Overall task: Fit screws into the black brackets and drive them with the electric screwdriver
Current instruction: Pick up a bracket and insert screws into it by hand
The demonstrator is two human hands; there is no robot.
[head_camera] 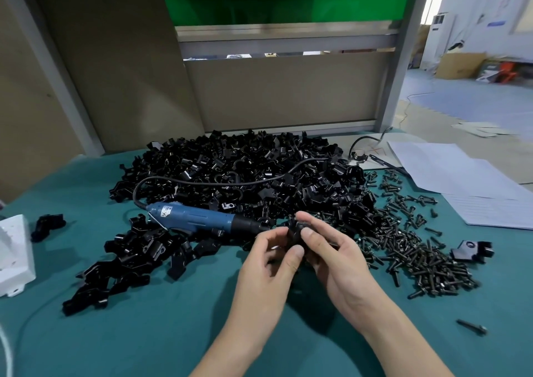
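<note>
Held bracket (295,234): a small black part, sitting at frame centre just above the teal tabletop (144,333) and being pinched from both sides.

Left hand (268,264): rising from 6 o'clock, thumb and curled fingers closing its grip on the bracket's left and lower side.

Right hand (337,258): coming in from 5 o'clock, its grip clamping the bracket's right side, thumb pressing on the front and forefinger arching over the top.

Both forearms are being cut off by the lower edge. Fingers are covering most of the bracket, so whether a screw is sitting in it cannot be told.

Electric screwdriver (196,216): blue body lying flat at 9 o'clock of the bracket, untouched, its tip hiding behind the fingers. Its black cable (219,182) is looping over the bracket heap (245,169), which is spreading from 10 to 1 o'clock.

Screws (418,250): a dark loose pile lying at 3 o'clock. A lone bracket (471,250) is lying beyond it, a stray screw (471,327) at 4 o'clock.

Paper sheets (461,180): lying at 2 o'clock.

White box (14,252): sitting at far 9 o'clock, partly cropped.
</note>
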